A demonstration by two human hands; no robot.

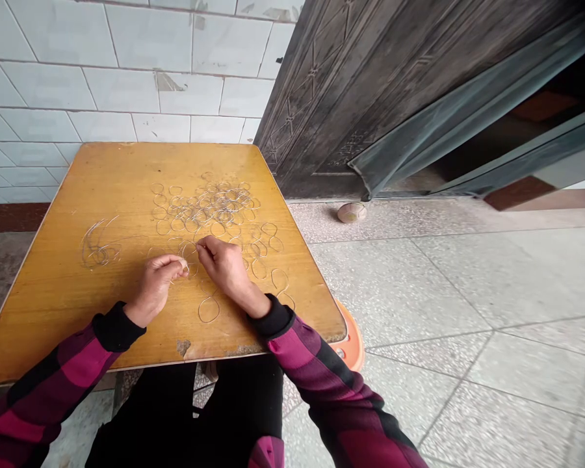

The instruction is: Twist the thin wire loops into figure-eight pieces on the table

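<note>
Both hands are over a yellow wooden table [121,331]. Thumb and fingers of my left hand [156,279] pinch a thin wire [184,250] from the left. My right hand [228,268], closed with its fingertips together, grips the same wire's upper part. Behind the hands lies a loose pile of wire loops [219,205], many bent like figure eights. A separate wire figure eight [208,310] rests close to the right wrist, partly covered by it. Off to the left is a small bundle of curved wires [100,250].
A white tiled wall [151,39] stands behind the table, with a dark carved door [331,84] at the right. A round stone [351,212] sits on the floor below a hanging curtain [409,149]. An orange stool [353,341] shows under the table's right corner.
</note>
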